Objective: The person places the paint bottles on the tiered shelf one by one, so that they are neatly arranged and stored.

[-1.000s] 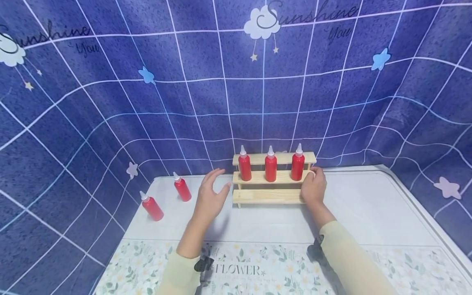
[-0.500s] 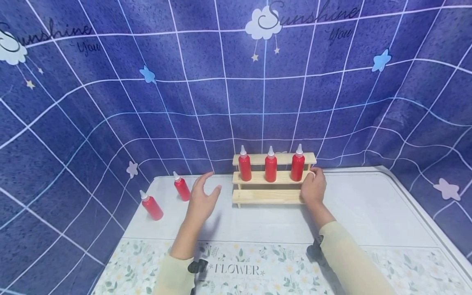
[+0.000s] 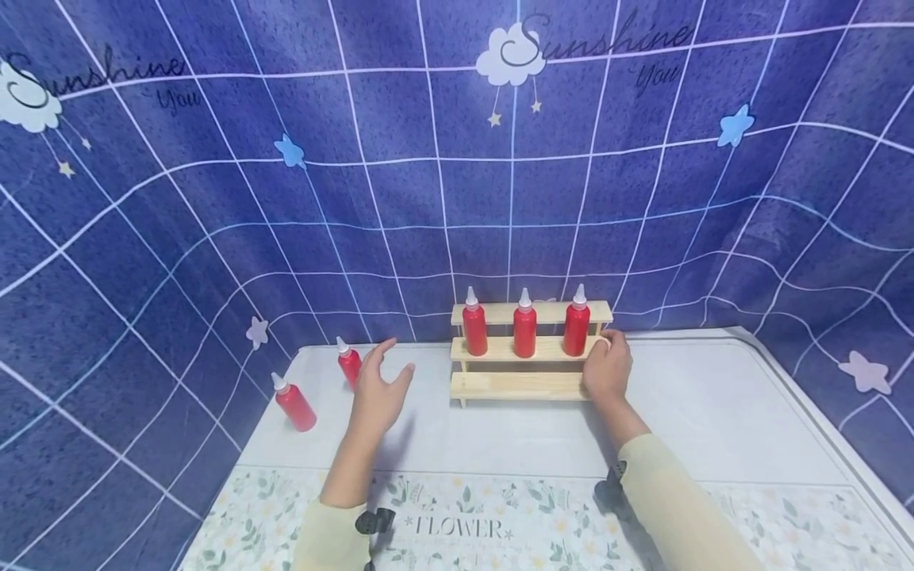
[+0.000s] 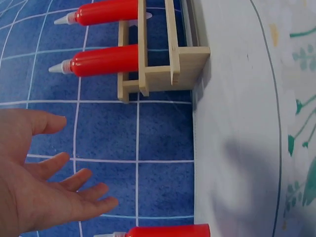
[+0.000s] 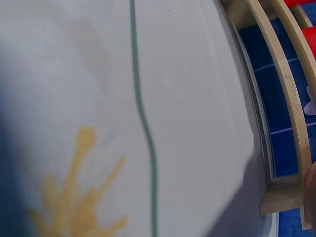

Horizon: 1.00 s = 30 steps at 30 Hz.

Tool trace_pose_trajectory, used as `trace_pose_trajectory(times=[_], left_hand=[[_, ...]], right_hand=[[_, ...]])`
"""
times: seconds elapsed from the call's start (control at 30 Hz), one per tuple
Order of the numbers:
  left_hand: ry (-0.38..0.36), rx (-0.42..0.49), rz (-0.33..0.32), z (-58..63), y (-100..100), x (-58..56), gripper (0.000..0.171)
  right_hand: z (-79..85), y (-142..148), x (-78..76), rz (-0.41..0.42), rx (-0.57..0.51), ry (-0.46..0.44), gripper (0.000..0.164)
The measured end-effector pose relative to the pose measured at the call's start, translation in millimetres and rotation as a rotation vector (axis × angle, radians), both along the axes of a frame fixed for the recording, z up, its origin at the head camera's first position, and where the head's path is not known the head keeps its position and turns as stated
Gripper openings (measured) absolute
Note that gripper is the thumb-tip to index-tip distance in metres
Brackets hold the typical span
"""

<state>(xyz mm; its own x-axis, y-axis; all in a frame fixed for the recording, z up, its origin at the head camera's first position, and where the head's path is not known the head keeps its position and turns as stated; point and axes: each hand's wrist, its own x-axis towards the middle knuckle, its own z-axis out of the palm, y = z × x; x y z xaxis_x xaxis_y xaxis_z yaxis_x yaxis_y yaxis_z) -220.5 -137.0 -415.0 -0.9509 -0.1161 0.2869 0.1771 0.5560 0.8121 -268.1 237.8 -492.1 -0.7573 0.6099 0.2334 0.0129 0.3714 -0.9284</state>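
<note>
A three-step wooden rack (image 3: 521, 385) stands at the back of the table. On its middle shelf, three red squeeze bottles with pale pointed nozzles stand upright: a left one (image 3: 474, 331), a middle one (image 3: 524, 333) and a right one (image 3: 576, 331). My right hand (image 3: 608, 371) grips the rack's right end; the right wrist view catches only a sliver of thumb (image 5: 311, 192). My left hand (image 3: 377, 400) holds nothing, its fingers spread, and partly covers a red bottle (image 3: 348, 366) on the table. That bottle's red body (image 4: 170, 231) shows at the bottom of the left wrist view.
Another red squeeze bottle (image 3: 296, 408) stands farther left, near the table's left edge. A blue curtain (image 3: 400, 190) with white grid lines hangs behind and at both sides. A flower-printed mat (image 3: 457, 507) covers the front of the white table (image 3: 700, 396).
My left hand has moved left, away from the rack, and now overlaps the nearer-to-rack loose bottle in the head view. The right hand stays on the rack, and the rack bottles have not moved.
</note>
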Motion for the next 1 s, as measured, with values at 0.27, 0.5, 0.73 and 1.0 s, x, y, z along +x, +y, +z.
trace_pose_trajectory(times=[0.27, 0.5, 0.73, 1.0], left_hand=[[0.007, 0.041, 0.052, -10.2, -11.2, -7.4, 0.051], [0.02, 0.058, 0.085, -20.5, -19.5, -13.2, 0.046], [0.042, 0.132, 0.173, -23.2, -24.0, -14.5, 0.042], [0.056, 0.213, 0.24, -23.0, -28.2, -17.9, 0.038]], right_hand=[[-2.5, 0.2, -0.1, -0.005, 0.014, 0.008, 0.042], [-5.4, 2.3, -2.4, -0.001, 0.014, 0.002, 0.041], [-4.8, 1.9, -1.9, -0.001, 0.004, 0.005, 0.041], [-4.9, 2.4, -2.8, -0.001, 0.007, 0.008, 0.042]])
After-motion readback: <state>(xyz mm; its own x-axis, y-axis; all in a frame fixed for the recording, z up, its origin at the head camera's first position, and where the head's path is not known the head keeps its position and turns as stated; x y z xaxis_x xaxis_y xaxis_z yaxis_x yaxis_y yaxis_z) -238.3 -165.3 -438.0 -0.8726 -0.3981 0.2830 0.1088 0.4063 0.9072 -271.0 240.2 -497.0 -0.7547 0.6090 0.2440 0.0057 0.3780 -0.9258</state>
